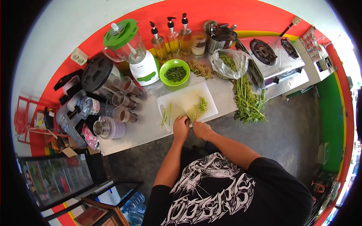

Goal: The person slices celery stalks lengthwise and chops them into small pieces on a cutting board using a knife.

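Observation:
On the white cutting board (207,92), my right hand (201,130) is closed round the handle of a knife (184,106), whose thin blade points away from me across the board. Close beside it, my left hand (181,126) rests at the near edge with its fingers curled together; whatever is between them is hidden. Chopped green stalks (201,105) form a small pile right of the blade, with more bits near my fingers. A few uncut green stalks (164,117) lie on the board's left part.
Behind the board stand a green bowl (166,77) of chopped greens, a blender (145,69) and pump bottles. Rightward are a plastic bag (241,62), a bunch of leafy stalks (247,100) overhanging the edge, and a gas stove (279,56). Cups (122,100) and a flask (113,128) stand left.

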The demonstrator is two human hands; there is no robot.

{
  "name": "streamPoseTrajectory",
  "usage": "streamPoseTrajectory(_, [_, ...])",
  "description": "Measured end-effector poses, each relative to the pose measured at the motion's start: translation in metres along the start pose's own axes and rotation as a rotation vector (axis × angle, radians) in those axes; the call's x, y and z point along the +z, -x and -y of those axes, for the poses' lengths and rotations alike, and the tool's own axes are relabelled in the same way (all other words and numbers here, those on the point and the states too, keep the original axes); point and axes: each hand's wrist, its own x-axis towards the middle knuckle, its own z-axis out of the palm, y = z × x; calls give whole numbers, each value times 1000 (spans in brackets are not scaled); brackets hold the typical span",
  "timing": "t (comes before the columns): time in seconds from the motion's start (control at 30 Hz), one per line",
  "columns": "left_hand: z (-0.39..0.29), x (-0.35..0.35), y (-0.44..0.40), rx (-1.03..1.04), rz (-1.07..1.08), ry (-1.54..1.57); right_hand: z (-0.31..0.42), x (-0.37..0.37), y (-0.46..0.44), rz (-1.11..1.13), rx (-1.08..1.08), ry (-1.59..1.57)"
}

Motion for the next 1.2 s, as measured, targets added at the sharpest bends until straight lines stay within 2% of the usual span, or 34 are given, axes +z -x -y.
streamPoseTrajectory(0.1, [-1,-1,3,-37,27,31,1,-4,-2,21,-13,25])
streamPoseTrajectory(0.2, [3,2,1,28,-21,-3,4,-11,6,81,-3,66])
streamPoseTrajectory(0.27, [-1,2,4,2,-54,-10,2,3,7,-15,19,23])
streamPoseTrajectory(0.4, [1,-4,6,36,3,-1,5,-5,-11,-25,-39,58])
streamPoseTrajectory(0.5, [6,-6,4,-14,64,51,6,-11,-15,-54,-89,54])
streamPoseTrajectory(0.57, [18,-1,6,0,11,92,7,-6,-6,-127,-5,-79])
streamPoseTrajectory(0.7, [13,-1,10,-57,-82,79,0,12,4,-89,-88,6])
streamPoseTrajectory(0.77, [7,-4,14,-9,-114,-139,-6,21,1,-88,-97,22])
streamPoseTrajectory(0.8, [8,-3,15,-22,-134,-134,-7,19,3,-84,-108,43])
streamPoseTrajectory(0.9, [10,-5,19,-93,-103,-148,-15,13,6,-62,-94,54])
streamPoseTrajectory(0.97, [8,-6,22,-54,-105,-81,-24,11,4,-79,-3,-8])
streamPoseTrajectory(1.2, [-2,3,14,-34,-137,-88,-53,-10,-2,-167,50,-11])
